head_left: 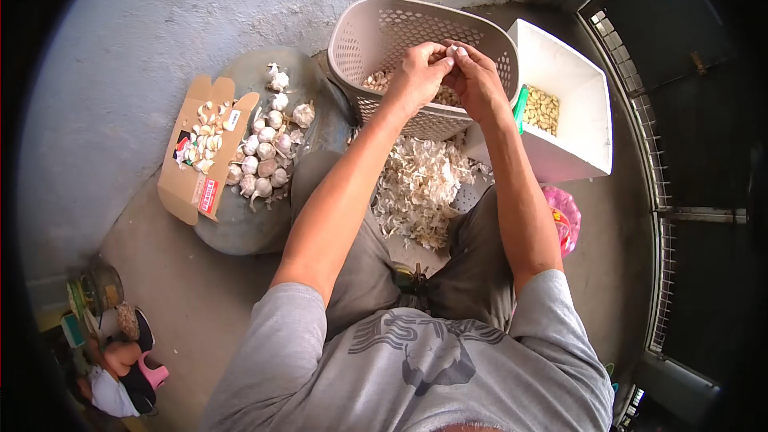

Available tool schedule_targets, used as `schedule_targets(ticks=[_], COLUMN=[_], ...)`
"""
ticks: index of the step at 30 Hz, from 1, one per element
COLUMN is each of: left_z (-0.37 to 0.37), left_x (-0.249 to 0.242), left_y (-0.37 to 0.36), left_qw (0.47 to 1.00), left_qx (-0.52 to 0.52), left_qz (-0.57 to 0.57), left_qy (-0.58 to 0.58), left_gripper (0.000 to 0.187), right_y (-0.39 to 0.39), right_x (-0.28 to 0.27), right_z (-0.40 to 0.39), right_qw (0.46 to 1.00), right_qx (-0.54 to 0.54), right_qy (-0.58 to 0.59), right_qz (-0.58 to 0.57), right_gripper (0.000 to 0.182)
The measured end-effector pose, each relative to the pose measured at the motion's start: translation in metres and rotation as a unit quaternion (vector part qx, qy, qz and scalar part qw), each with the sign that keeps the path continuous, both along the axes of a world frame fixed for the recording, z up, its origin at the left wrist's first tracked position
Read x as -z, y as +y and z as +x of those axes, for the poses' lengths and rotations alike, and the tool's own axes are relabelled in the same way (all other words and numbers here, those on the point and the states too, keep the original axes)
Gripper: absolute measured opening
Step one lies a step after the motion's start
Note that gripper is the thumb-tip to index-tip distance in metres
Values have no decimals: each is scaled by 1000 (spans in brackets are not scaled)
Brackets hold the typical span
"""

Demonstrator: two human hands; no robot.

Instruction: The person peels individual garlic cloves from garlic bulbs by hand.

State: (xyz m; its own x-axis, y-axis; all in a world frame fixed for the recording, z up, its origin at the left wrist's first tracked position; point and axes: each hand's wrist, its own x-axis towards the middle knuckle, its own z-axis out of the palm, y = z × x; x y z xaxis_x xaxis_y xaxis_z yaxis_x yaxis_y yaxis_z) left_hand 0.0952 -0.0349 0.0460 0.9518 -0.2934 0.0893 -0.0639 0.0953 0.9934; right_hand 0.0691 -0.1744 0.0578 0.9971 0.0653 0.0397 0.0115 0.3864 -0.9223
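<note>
Above the beige plastic basket (352, 52), my left hand (416, 78) and my right hand (480, 86) meet with fingers pinched together. A small pale garlic clove (452, 51) shows between the fingertips, partly hidden by them. Inside the basket lie many more garlic cloves (448, 97) with skin on. Below the hands, on the floor between my legs, is a heap of dry garlic peel (420, 192). Right of the basket, a white foam box (588, 116) holds peeled cloves (542, 110). A green handle (521, 110) leans at the box's near left edge.
On a round grey-blue stool (232, 232) at left sit several whole garlic bulbs (266, 152) and an opened cardboard box (178, 180) with loose cloves. A pink bag (562, 220) stands by my right leg. Assorted items, including a pink one (154, 370), lie lower left.
</note>
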Motion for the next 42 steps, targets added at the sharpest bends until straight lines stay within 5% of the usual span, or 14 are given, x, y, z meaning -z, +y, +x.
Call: schedule_targets(ticks=[6,10,13,19,22,24,28,34,42], left_z=[-3,-4,-4,-20,-15,-15,-17,-33,-31], left_x=[1,-7,-6,-26,-20,-19,-21,-35,-37], left_y=[-4,-6,-1,-1,1,1,5,0,8], left_qw=[995,988,990,968,982,978,969,960,929], left_qx=[-97,-136,-105,-19,-73,-52,-28,-25,-16], left_qz=[32,-45,8,-239,-166,-181,-202,-264,-288], left_qy=[-18,-50,-96,74,62,91,141,92,233], left_gripper=[14,19,18,29,36,39,43,44,48], right_y=[15,15,15,14,22,27,42,37,38], right_x=[3,-8,-1,-18,-18,-24,-43,-44,-31], right_z=[-1,-3,4,-9,-12,-17,-34,-32,-24], right_qw=[999,999,943,958,930,899,935,872,919], right_qx=[18,12,132,120,146,155,121,171,153], right_qy=[-6,-2,-97,-84,-151,-190,-113,-226,-187], right_qz=[-46,-40,-290,-245,-302,-362,-314,-399,-310], right_gripper=[40,40,35,27,25,23,24,24,19])
